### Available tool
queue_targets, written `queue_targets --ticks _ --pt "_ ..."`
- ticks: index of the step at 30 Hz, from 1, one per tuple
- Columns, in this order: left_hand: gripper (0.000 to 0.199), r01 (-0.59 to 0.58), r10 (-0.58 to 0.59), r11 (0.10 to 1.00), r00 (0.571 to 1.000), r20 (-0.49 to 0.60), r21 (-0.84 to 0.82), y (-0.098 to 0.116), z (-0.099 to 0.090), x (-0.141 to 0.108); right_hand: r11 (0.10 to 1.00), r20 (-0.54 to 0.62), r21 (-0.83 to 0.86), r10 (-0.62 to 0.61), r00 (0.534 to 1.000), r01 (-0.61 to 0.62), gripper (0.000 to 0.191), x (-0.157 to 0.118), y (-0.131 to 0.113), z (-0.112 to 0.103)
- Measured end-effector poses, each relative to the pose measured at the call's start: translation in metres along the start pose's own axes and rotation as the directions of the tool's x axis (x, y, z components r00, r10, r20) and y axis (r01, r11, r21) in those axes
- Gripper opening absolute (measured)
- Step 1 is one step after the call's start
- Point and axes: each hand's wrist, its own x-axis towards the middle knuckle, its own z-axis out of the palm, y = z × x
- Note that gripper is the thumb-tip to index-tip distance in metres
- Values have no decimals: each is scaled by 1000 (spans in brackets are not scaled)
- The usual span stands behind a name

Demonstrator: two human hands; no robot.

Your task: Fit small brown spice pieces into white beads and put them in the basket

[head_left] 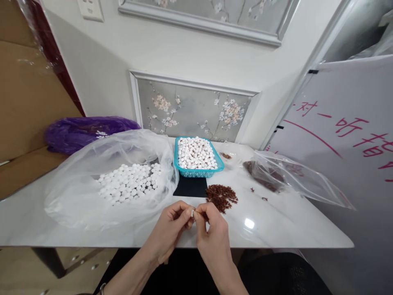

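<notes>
My left hand and my right hand meet above the front edge of the marble-look table. The left fingers pinch a small white piece, mostly covered by the fingertips. My right thumb and forefinger are pressed together against it; whatever they hold is too small to name. Just beyond the right hand lies a pile of small reddish-brown pieces. A blue basket full of white balls stands behind, by a black mat. Left of it, an open clear bag holds more white balls.
A purple bag lies at the back left near cardboard. On the right are a clear bag of brown pieces, a small bag and a whiteboard. The wall closes off the back.
</notes>
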Motion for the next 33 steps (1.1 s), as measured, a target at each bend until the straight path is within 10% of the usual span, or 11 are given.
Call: queue_targets --ticks 6,12,33 --pt "18 49 -39 987 997 67 -153 2 1 -1 919 228 348 107 968 -183 16 2 6 -9" --pt "24 74 -74 981 997 6 -181 6 3 -2 959 328 266 6 945 -98 25 4 2 -23" --pt "22 14 -11 998 999 42 -57 1 1 -1 998 191 56 -25 981 14 23 2 -1 -16"
